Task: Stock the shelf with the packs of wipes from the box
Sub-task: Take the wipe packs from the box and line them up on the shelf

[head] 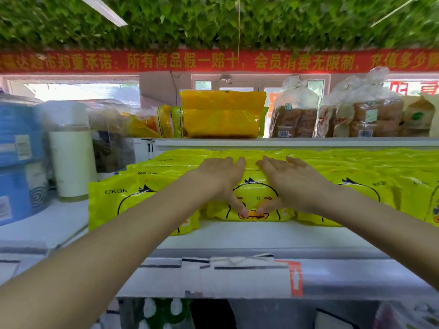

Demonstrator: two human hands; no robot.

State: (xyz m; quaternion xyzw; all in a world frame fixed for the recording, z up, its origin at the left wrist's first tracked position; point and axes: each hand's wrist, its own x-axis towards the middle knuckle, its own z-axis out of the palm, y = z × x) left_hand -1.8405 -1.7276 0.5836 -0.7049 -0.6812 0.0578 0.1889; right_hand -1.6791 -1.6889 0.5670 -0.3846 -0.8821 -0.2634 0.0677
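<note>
Both hands (222, 179) (292, 184) press a wipes pack (254, 194) hemmed by neighbouring packs (111, 203).

A shop: stocked white shelf (237, 236), red promise banner (213, 61), bagged goods (294, 110) above.

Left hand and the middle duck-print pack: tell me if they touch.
Touching. Head view: the left hand lies flat over the duck-print pack, its thumb pressed against the pack's front face.
</note>
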